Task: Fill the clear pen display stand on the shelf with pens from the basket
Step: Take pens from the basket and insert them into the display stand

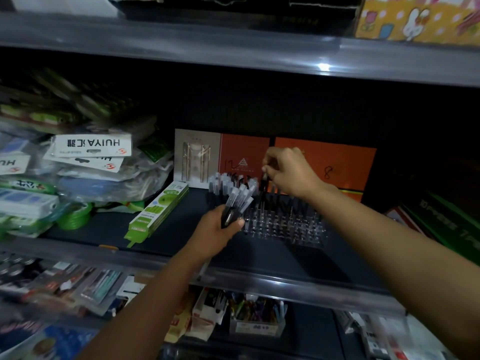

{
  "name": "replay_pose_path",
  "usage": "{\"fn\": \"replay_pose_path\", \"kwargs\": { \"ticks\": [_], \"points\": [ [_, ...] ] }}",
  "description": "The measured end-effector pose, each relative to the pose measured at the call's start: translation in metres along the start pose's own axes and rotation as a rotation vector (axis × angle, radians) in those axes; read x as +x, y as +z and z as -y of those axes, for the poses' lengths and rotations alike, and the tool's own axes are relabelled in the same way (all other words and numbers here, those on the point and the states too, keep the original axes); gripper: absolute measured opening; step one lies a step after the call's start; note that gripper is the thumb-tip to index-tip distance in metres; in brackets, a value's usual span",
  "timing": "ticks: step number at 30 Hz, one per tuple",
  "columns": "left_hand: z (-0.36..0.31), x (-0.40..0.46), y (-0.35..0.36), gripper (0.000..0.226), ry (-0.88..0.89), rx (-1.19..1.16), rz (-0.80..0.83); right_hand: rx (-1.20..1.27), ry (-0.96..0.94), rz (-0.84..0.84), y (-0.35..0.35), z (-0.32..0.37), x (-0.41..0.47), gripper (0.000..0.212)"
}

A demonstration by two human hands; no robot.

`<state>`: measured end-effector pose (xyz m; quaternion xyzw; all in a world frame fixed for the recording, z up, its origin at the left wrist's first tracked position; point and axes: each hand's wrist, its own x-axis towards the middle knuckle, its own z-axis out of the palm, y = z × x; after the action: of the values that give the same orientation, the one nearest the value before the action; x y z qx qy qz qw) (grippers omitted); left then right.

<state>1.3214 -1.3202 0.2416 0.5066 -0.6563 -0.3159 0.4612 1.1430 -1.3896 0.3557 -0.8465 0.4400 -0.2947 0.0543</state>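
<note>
I see the clear pen display stand [284, 224] sitting on the dark shelf [161, 229], right of centre, in front of two orange boxes [324, 165] that lean at the far wall. A row of capped pens [228, 181] already stands upright along its far left edge; the nearer holes look unfilled (the acrylic is hard to read in this dim light). My left hand [218, 229] is clenched around a bundle of pens [237, 203], their clear caps fanning up and to the right, just left of the stand. My right hand [288, 172] pinches a single black pen [262, 193] by its top, held nearly upright over the far part of the stand. A green pack [158, 211] lies to the left on the same shelf. I cannot see the basket.
</note>
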Motion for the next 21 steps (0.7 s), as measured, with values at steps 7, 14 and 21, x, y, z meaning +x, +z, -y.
{"fn": "replay_pose_path", "kwargs": {
  "ticks": [7, 14, 21],
  "points": [
    [-0.0006, 0.0027, 0.0039, 0.02, 0.002, -0.003, 0.003, -0.02, 0.001, -0.023, -0.0002, -0.0065, 0.0004, 0.005],
    [0.0008, 0.0033, 0.0059, 0.02, -0.008, -0.015, 0.003, -0.017, -0.02, -0.046, 0.0025, -0.0054, 0.0006, 0.004],
    [-0.0008, 0.0033, 0.0056, 0.015, -0.006, 0.0, 0.015, -0.055, -0.059, -0.048, 0.0034, -0.0027, 0.0012, 0.004]
  ]
}}
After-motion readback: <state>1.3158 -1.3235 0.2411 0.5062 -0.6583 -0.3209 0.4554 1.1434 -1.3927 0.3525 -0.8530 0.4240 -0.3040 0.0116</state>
